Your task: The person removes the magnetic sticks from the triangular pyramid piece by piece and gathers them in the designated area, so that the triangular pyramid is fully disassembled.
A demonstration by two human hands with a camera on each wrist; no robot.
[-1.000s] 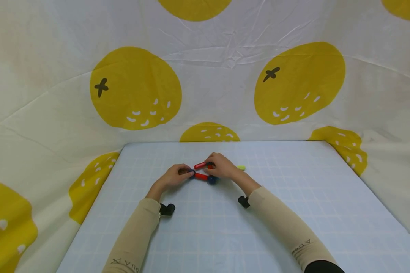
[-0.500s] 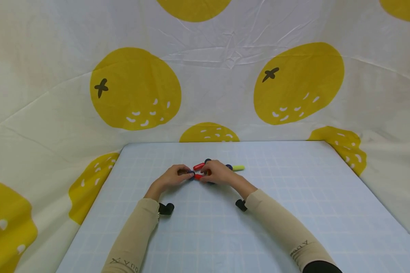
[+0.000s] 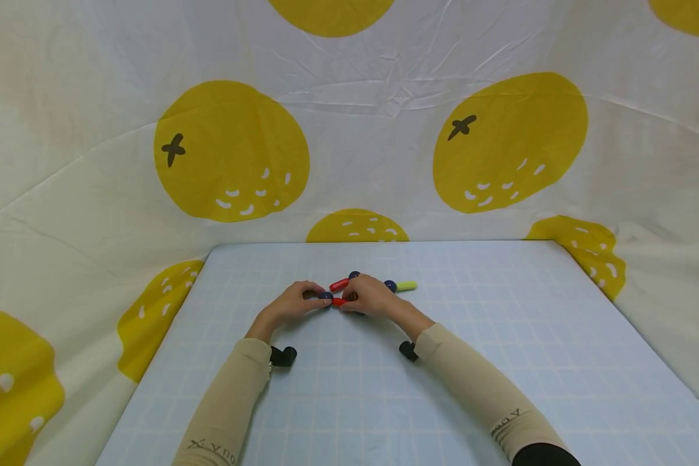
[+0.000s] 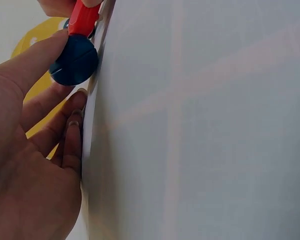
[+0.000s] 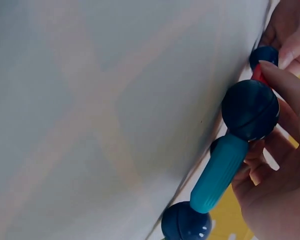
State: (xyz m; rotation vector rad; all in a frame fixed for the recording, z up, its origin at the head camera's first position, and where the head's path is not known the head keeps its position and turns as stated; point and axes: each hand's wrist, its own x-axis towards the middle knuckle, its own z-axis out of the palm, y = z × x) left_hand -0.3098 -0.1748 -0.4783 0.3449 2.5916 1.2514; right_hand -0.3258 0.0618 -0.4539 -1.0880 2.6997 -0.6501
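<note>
My left hand (image 3: 291,303) pinches a dark blue ball (image 4: 74,60) between thumb and fingers, low over the table. Joined to that ball is a red rod (image 4: 84,19), which the thumb and fingers of my right hand (image 3: 373,296) grip from the other side. In the right wrist view, a larger-looking dark blue ball (image 5: 250,110) sits at the near end of the red rod. A teal rod (image 5: 220,172) runs on from it to another dark blue ball (image 5: 186,221). Much of this chain is hidden behind the right hand in the head view.
Behind the hands lies a second red rod (image 3: 339,284) beside a dark blue ball (image 3: 355,275). Right of the right hand, a yellow-green rod (image 3: 406,286) adjoins a dark blue ball (image 3: 390,285). A patterned cloth (image 3: 373,162) hangs behind the pale checked table (image 3: 349,401).
My right hand has moved from the rear red rod toward me and now grips the front one, uncovering the balls behind. My left hand stays at its ball.
</note>
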